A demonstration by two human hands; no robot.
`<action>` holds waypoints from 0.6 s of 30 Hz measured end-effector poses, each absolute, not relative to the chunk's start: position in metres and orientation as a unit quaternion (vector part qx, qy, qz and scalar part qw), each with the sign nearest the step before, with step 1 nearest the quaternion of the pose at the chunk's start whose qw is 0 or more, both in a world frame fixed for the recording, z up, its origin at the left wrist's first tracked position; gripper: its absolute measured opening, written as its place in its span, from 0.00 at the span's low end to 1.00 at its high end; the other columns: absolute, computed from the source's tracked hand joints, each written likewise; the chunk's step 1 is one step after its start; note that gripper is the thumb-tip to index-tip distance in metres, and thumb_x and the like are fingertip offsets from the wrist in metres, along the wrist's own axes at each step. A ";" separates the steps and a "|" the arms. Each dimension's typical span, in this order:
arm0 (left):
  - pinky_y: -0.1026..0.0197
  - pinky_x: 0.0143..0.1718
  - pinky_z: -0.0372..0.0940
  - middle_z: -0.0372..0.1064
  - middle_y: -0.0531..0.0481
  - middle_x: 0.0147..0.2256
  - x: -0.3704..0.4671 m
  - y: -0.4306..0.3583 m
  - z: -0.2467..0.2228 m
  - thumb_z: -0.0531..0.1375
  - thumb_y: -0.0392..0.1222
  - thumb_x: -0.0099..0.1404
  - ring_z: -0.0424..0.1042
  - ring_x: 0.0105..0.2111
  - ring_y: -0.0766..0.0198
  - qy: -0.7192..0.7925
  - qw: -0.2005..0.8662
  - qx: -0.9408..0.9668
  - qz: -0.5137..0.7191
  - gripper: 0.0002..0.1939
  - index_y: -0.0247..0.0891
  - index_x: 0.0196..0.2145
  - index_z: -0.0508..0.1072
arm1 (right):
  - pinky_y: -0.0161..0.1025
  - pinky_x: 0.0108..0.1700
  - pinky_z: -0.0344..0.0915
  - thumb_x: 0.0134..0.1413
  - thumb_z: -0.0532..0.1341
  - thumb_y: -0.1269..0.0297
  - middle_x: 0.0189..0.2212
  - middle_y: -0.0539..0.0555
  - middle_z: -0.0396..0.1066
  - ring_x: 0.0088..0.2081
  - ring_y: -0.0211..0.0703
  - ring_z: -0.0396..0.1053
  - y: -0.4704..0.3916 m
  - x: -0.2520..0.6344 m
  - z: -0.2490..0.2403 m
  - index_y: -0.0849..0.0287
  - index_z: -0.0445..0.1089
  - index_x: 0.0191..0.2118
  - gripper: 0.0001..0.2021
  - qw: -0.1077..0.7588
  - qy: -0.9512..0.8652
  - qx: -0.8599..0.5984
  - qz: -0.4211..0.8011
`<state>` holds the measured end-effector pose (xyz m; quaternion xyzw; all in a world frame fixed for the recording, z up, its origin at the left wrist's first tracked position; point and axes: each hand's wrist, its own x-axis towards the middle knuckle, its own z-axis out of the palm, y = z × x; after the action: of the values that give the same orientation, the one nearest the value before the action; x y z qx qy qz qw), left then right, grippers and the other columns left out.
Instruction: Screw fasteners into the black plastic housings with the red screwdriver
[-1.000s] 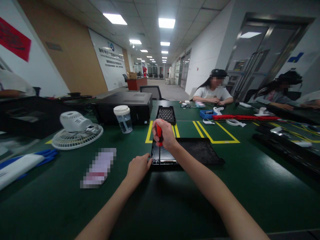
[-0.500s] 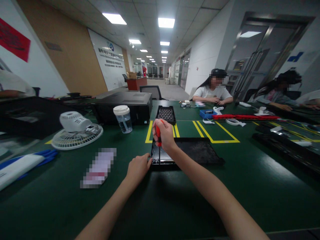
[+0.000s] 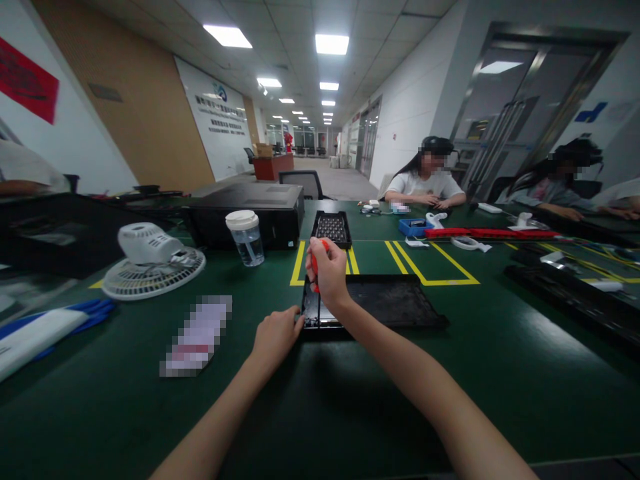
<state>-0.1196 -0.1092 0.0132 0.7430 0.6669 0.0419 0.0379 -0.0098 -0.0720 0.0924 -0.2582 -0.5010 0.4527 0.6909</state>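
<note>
A black panel [image 3: 390, 303] with raised edges lies flat on the green table in front of me. My right hand [image 3: 330, 270] is wrapped around the red handle of a screwdriver [image 3: 315, 265], held upright over the panel's left end. A thin dark line runs down below the handle; whether it is the shaft or a rib of the panel I cannot tell. My left hand [image 3: 277, 333] grips the panel's near left corner, its fingertips against the edge.
Beyond the panel stands a black tray [image 3: 332, 228] of small parts. To the left are a lidded cup [image 3: 245, 239], a white fan [image 3: 153, 260], a black case [image 3: 245, 207] and a blurred flat item [image 3: 197, 337]. A blue box [image 3: 415, 228] and a seated person [image 3: 427, 180] are far right.
My right hand has turned slightly at the wrist around the red handle, and its forearm has shifted a little. My left hand and the panel stay in place.
</note>
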 end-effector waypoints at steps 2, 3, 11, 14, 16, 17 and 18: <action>0.59 0.36 0.64 0.74 0.44 0.35 -0.120 -0.109 0.013 0.47 0.49 0.65 0.73 0.37 0.56 0.664 0.036 0.745 0.046 0.17 0.43 0.45 0.69 | 0.25 0.12 0.47 0.53 0.55 0.55 0.14 0.42 0.55 0.12 0.25 0.49 -0.073 -0.011 0.092 0.59 0.59 0.24 0.14 0.695 -0.501 -0.266 0.442; 0.59 0.36 0.64 0.74 0.44 0.35 -0.120 -0.109 0.013 0.47 0.49 0.65 0.73 0.36 0.56 0.663 0.036 0.746 0.047 0.17 0.43 0.45 0.69 | 0.26 0.12 0.48 0.53 0.55 0.54 0.14 0.42 0.55 0.12 0.25 0.50 -0.074 -0.011 0.092 0.59 0.59 0.24 0.14 0.696 -0.501 -0.273 0.435; 0.59 0.37 0.63 0.73 0.44 0.35 -0.119 -0.109 0.015 0.47 0.50 0.65 0.73 0.37 0.56 0.671 0.041 0.739 0.035 0.17 0.43 0.45 0.69 | 0.28 0.14 0.49 0.51 0.55 0.51 0.14 0.43 0.57 0.14 0.28 0.51 -0.076 -0.015 0.090 0.58 0.60 0.24 0.15 0.695 -0.497 -0.322 0.409; 0.58 0.37 0.64 0.73 0.44 0.35 -0.120 -0.108 0.012 0.47 0.49 0.65 0.73 0.37 0.56 0.664 0.036 0.746 0.041 0.17 0.43 0.44 0.70 | 0.29 0.15 0.49 0.50 0.56 0.51 0.14 0.43 0.57 0.14 0.29 0.52 -0.077 -0.015 0.092 0.58 0.60 0.24 0.16 0.694 -0.494 -0.330 0.406; 0.58 0.37 0.64 0.73 0.43 0.35 -0.121 -0.107 0.009 0.47 0.49 0.65 0.73 0.37 0.56 0.662 0.032 0.748 0.045 0.17 0.43 0.44 0.70 | 0.29 0.16 0.49 0.50 0.55 0.51 0.14 0.43 0.57 0.15 0.29 0.52 -0.078 -0.016 0.093 0.58 0.59 0.24 0.15 0.696 -0.490 -0.335 0.404; 0.58 0.37 0.64 0.73 0.43 0.35 -0.121 -0.106 0.008 0.47 0.49 0.65 0.73 0.37 0.56 0.662 0.030 0.747 0.046 0.17 0.43 0.44 0.70 | 0.29 0.16 0.49 0.50 0.55 0.51 0.14 0.43 0.57 0.15 0.29 0.52 -0.079 -0.016 0.094 0.58 0.59 0.24 0.15 0.690 -0.491 -0.336 0.412; 0.58 0.37 0.64 0.73 0.44 0.35 -0.121 -0.106 0.008 0.47 0.49 0.65 0.73 0.37 0.56 0.663 0.029 0.747 0.046 0.17 0.43 0.44 0.70 | 0.29 0.17 0.49 0.51 0.54 0.51 0.15 0.43 0.57 0.15 0.29 0.52 -0.079 -0.016 0.095 0.58 0.58 0.24 0.15 0.680 -0.494 -0.335 0.425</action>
<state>-0.1214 -0.1064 0.0079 0.7467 0.6629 0.0460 0.0290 -0.0156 -0.0790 0.0948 -0.3352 -0.4944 0.4252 0.6800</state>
